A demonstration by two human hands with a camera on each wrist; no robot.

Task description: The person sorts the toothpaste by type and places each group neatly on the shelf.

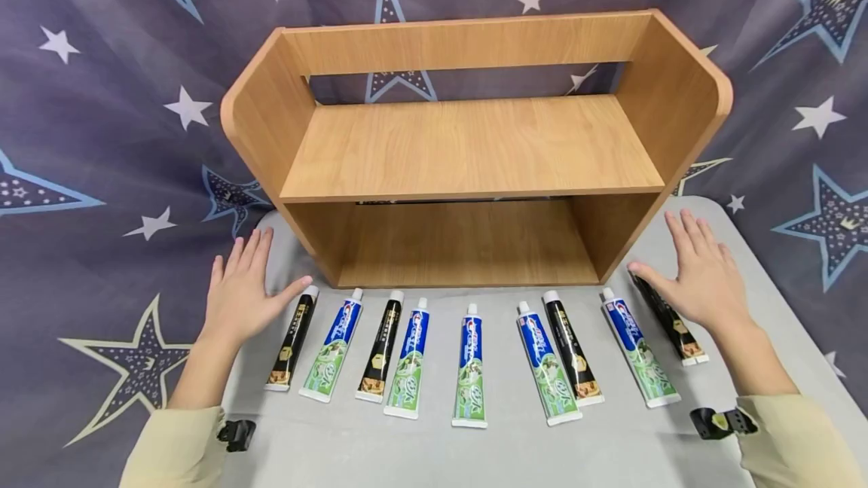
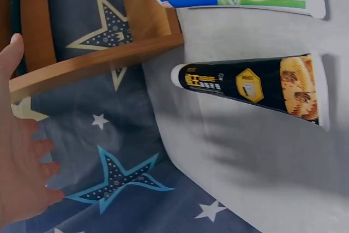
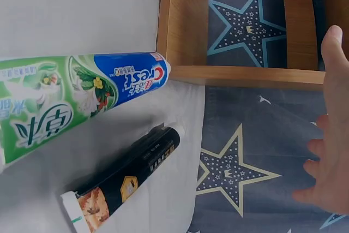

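One dark star-printed cloth (image 1: pixel 102 172) hangs behind and along both sides. Desk (image 1: pixel 515 465): pale grey. Wooden shelf unit (image 1: pixel 468 145), two levels, stands at the desk's far side, cloth visible through its back gap. Left hand (image 1: pixel 242 298): fingers straight, slightly apart, thumb spread wide; holds nothing, near the leftmost black tube (image 1: pixel 293 341) without contact (left wrist view). Right hand (image 1: pixel 708 281): same spread, likewise holding nothing, apart from the rightmost black tube (image 1: pixel 674 322) (right wrist view). Nine tubes lie on the desk before the shelf unit, caps toward it: five blue-and-green tubes (image 1: pixel 469 371), four black.
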